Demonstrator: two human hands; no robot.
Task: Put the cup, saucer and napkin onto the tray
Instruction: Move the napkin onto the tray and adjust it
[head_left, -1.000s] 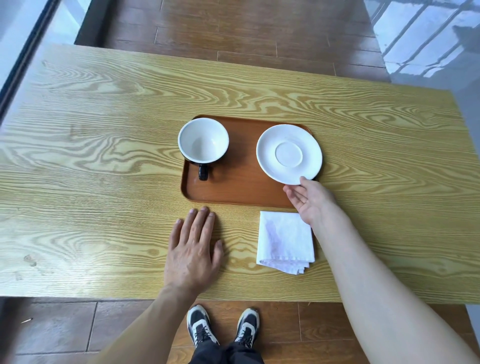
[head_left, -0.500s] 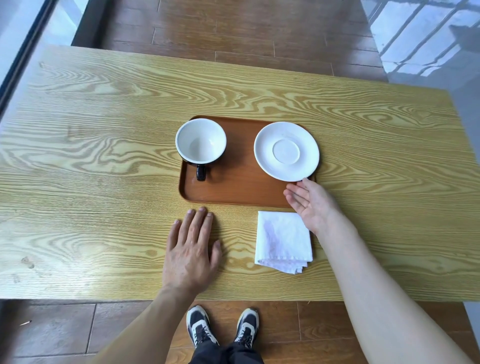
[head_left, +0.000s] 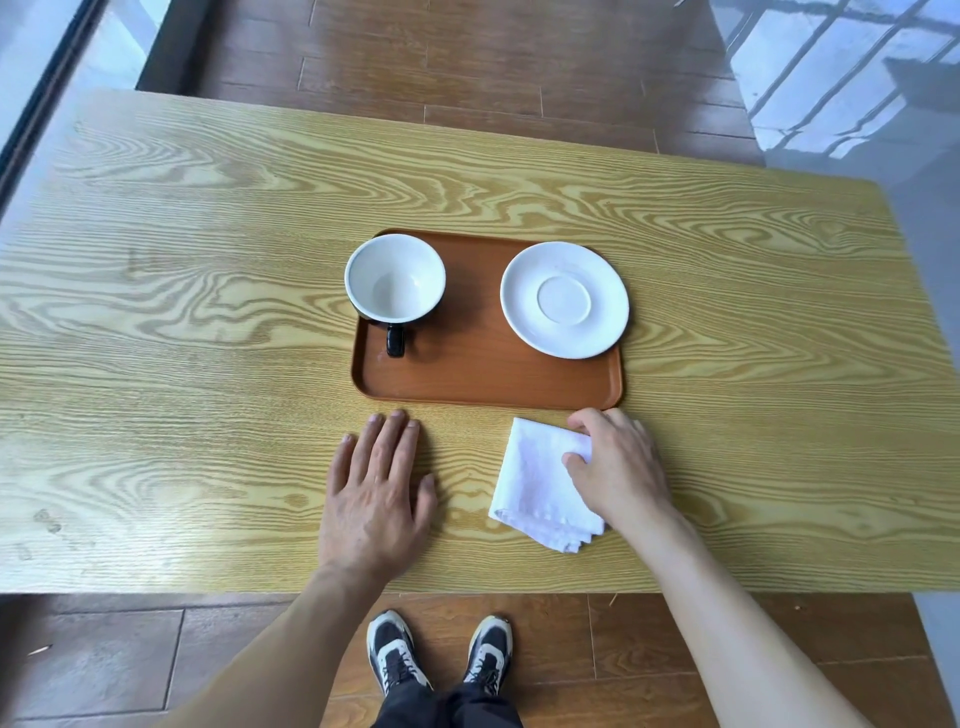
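A brown tray (head_left: 483, 374) lies in the middle of the wooden table (head_left: 208, 312). On its left part stands a cup (head_left: 395, 278), white inside and black outside, with its handle towards me. A white saucer (head_left: 564, 300) rests on the tray's right part, its edge over the tray's right rim. A folded white napkin (head_left: 535, 483) lies flat on the table just in front of the tray's right corner. My right hand (head_left: 618, 467) is on the napkin's right side, thumb and curled fingers pinching its far right corner. My left hand (head_left: 376, 488) lies flat, fingers apart, left of the napkin.
The table's near edge runs just behind my wrists, with my shoes (head_left: 441, 654) on the wooden floor below it. A glass wall stands at the left and another at the far right.
My right hand has let go of the saucer, which now rests on the tray, and has drawn back onto the napkin. My left hand has stayed flat on the table.
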